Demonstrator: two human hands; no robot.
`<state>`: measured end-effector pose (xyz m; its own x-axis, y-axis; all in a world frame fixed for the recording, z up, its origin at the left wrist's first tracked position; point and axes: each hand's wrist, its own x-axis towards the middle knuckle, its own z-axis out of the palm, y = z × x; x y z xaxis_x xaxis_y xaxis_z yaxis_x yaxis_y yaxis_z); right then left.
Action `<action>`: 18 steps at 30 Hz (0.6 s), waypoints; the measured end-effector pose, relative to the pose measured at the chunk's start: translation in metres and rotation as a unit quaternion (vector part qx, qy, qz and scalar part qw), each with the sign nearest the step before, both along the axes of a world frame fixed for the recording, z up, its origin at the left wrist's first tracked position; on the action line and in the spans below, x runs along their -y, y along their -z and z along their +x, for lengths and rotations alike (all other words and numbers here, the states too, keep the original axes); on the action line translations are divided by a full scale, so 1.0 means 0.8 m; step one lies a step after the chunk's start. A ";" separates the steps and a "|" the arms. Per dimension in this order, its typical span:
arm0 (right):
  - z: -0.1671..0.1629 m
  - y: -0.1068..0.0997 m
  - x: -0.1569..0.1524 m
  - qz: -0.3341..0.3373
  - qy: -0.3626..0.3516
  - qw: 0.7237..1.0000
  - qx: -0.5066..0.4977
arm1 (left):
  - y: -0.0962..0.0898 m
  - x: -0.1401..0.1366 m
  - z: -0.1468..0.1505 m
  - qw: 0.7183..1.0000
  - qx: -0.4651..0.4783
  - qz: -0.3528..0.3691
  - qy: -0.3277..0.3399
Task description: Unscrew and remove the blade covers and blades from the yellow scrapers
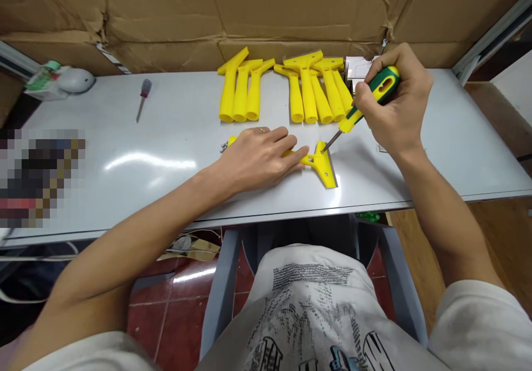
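Note:
A yellow scraper [323, 166] lies flat near the front of the white table, its head pointing right with a thin blade along the edge. My left hand [264, 157] is wrapped over its handle and presses it to the table, hiding most of the handle. In my right hand [394, 96] is a green and yellow screwdriver [353, 117], held at a slant. Its tip meets the upper screw spot on the scraper head. A second screw [326, 174] shows lower on the head. Small metal screws [224, 147] lie by the handle's left end.
Several yellow scraper handles [240, 91] stand in two groups at the back, against a cardboard wall [266, 10]. A small screwdriver [143, 100] lies at left. A white rounded object [77, 80] sits at the far left; a white box [358, 69] is behind my right hand.

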<state>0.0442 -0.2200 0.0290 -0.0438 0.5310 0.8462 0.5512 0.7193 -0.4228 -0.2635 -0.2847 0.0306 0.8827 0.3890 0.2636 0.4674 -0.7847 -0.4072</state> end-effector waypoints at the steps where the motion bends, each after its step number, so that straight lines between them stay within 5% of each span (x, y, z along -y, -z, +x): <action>1: -0.001 -0.001 0.001 0.007 -0.007 1.000 -0.007 | 0.001 0.000 0.000 1.000 0.001 -0.001 0.000; 14: -0.001 0.000 0.003 -0.006 0.030 0.999 0.021 | -0.004 0.006 0.002 0.999 -0.012 -0.034 -0.026; 18: 0.004 -0.024 0.009 -0.045 0.013 0.997 0.062 | 0.006 0.012 0.007 0.999 -0.002 -0.029 -0.017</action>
<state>0.0476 -0.2268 0.0481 -0.1310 0.6075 0.7835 0.6210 0.6663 -0.4128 -0.2582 -0.2943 0.0258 0.8693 0.4339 0.2369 0.4935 -0.7902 -0.3634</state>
